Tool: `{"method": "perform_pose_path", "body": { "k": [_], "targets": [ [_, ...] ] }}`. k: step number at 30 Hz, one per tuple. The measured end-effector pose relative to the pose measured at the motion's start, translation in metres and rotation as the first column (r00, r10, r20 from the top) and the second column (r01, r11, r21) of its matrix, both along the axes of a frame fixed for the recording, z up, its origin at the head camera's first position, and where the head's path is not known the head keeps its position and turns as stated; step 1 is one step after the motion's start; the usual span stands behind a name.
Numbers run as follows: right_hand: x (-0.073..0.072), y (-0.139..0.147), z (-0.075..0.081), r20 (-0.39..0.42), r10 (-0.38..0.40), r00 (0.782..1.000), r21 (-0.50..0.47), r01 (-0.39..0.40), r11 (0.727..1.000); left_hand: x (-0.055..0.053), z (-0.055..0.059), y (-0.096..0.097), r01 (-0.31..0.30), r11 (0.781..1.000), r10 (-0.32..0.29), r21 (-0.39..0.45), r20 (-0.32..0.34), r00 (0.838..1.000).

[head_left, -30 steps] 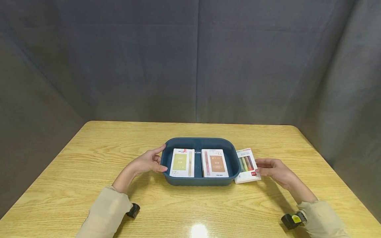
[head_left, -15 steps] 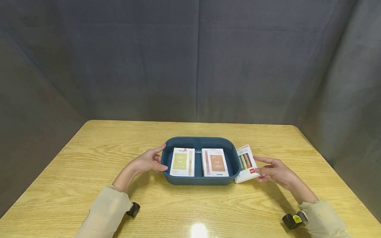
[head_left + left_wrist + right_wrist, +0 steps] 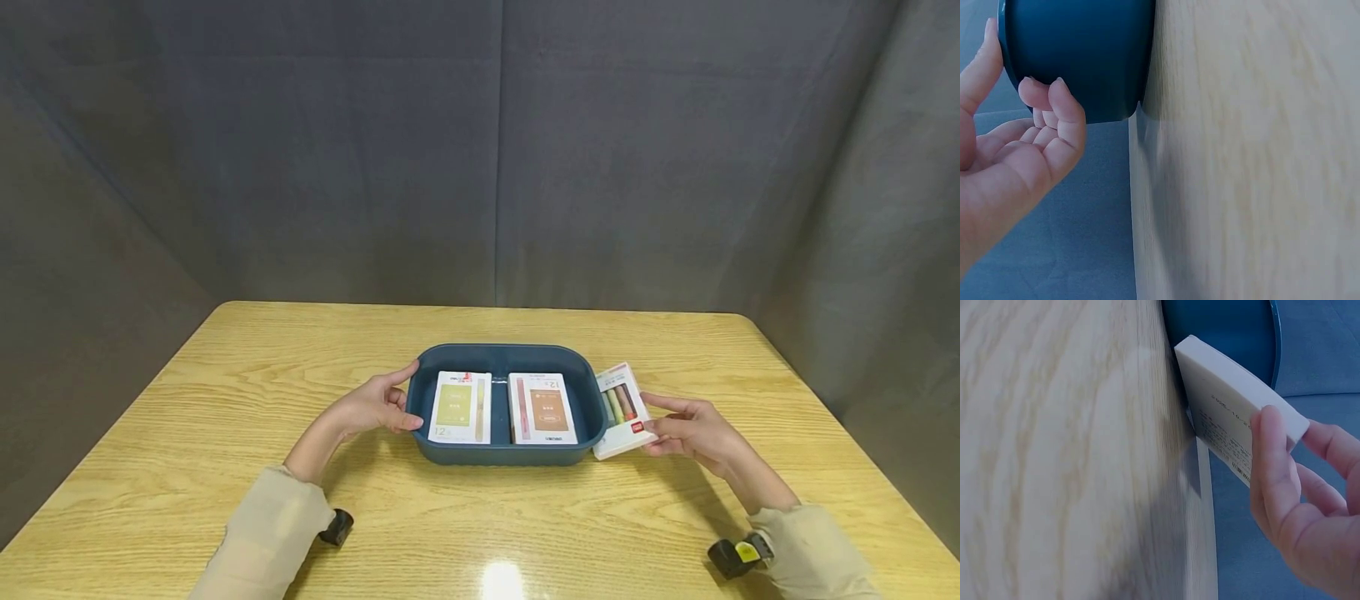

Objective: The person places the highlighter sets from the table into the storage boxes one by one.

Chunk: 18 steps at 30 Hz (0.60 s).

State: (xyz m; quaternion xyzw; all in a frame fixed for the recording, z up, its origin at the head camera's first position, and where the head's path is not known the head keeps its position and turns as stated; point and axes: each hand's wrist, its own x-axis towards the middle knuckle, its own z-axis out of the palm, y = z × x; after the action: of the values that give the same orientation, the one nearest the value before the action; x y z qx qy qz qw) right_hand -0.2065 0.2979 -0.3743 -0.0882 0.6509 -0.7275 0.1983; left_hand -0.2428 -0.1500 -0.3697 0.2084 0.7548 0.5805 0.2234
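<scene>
A dark blue divided plastic bin (image 3: 512, 456) sits on the table. My left hand (image 3: 375, 406) holds its left end, thumb and index finger at the rim and the other fingers curled by the outer wall (image 3: 1094, 56). Beyond the right end, my right hand (image 3: 693, 432) pinches a white box of coloured sticks (image 3: 618, 439) by its right edge. That box is tilted, its right edge raised and its left edge low against the bin wall. Its printed underside (image 3: 1219, 419) shows in the right wrist view, the thumb and fingers on opposite faces.
Inside the bin lie a white box with a yellow-green panel (image 3: 454, 406) on the left and one with a brown panel (image 3: 549, 410) on the right. The wooden table (image 3: 465, 525) ends at a grey curtain (image 3: 360, 167) behind.
The right side of the box of coloured sticks has been lifted from the table, and my right fingers now reach beneath it. My left hand stays at the bin.
</scene>
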Motion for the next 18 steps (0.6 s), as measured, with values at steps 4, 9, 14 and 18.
{"method": "perform_pose_path", "body": {
  "k": [4,9,14,18],
  "targets": [
    [0.0011,-0.0001,0.0006,-0.002,-0.036,0.999,-0.002,0.036,0.999,0.0002,-0.0001,-0.0002,0.000,1.000,0.000,-0.012,-0.007,1.000],
    [0.0035,-0.0003,0.0026,-0.001,-0.119,0.993,0.012,0.119,0.993,0.0004,-0.0007,-0.0003,-0.008,1.000,0.008,-0.018,-0.009,1.000],
    [0.0048,0.0005,0.0061,-0.002,-0.179,0.984,-0.036,0.179,0.983,0.0004,0.0000,0.0001,-0.015,1.000,0.015,-0.015,-0.002,1.000],
    [0.0048,0.0014,0.0083,-0.008,-0.195,0.981,-0.091,0.194,0.977,0.0006,-0.0002,0.0005,-0.013,1.000,0.013,-0.018,-0.003,1.000]
  ]
}}
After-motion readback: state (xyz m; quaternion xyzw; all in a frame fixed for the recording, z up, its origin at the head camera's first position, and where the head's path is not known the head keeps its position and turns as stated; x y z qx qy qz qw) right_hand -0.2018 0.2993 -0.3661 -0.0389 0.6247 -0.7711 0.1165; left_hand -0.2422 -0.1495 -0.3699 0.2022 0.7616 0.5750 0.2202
